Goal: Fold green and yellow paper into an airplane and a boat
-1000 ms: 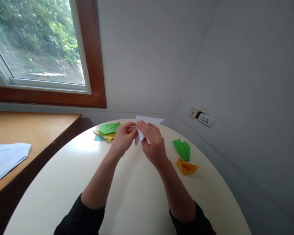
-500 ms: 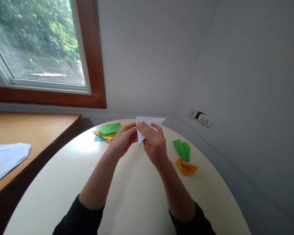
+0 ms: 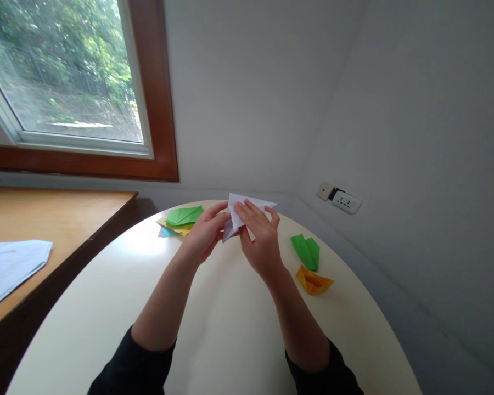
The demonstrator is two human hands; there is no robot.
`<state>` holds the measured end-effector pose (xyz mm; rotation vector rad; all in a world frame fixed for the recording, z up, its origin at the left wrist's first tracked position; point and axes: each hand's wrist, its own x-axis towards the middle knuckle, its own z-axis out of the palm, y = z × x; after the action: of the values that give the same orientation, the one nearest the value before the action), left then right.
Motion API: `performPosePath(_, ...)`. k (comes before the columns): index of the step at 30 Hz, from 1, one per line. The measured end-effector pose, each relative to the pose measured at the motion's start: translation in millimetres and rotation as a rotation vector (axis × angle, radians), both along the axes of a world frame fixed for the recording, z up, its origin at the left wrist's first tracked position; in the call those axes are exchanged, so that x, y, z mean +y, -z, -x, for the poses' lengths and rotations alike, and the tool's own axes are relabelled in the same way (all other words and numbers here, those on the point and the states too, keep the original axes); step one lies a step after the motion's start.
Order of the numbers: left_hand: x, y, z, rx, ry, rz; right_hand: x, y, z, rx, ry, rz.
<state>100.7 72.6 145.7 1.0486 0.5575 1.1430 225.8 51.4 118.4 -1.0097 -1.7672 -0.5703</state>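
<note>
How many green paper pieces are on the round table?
2. One green folded paper lies on the stack of coloured sheets beside the left hand; the other green folded piece sits right of the right hand. More may be hidden within the stack.

White paper [image 3: 247, 206]; green fold [image 3: 307, 250]; orange fold [image 3: 313, 280]; stack [image 3: 180, 219] green over yellow and light blue; cream table [image 3: 226, 334]; black sleeves [image 3: 132, 367]; brown window frame [image 3: 156, 109].
</note>
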Motion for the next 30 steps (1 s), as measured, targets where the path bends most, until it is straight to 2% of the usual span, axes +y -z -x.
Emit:
performPosePath(3,0.1,0.8,0.3,0.051,-0.012,-0.024,0.6,-1.0,-1.7,0.071,-0.010,0.009)
performPosePath(9,2.0,4.3,2.8,0.113,0.060,-0.086,2.6,-2.6,-5.0,0.225,-0.008,-0.001)
performPosePath(16,3.2,8.4,1.8,0.253,-0.032,-0.198,4.2,-3.4,-6.1,0.328,-0.019,0.042)
performPosePath(23,1.6,8.5,-0.5,0.342,-0.056,-0.255,2.1,-4.2,-5.5,0.344,0.012,0.055)
performPosePath(30,1.4,8.8,-4.6,0.316,-0.093,-0.206,-3.1,-5.7,-1.3,0.235,-0.106,-0.039)
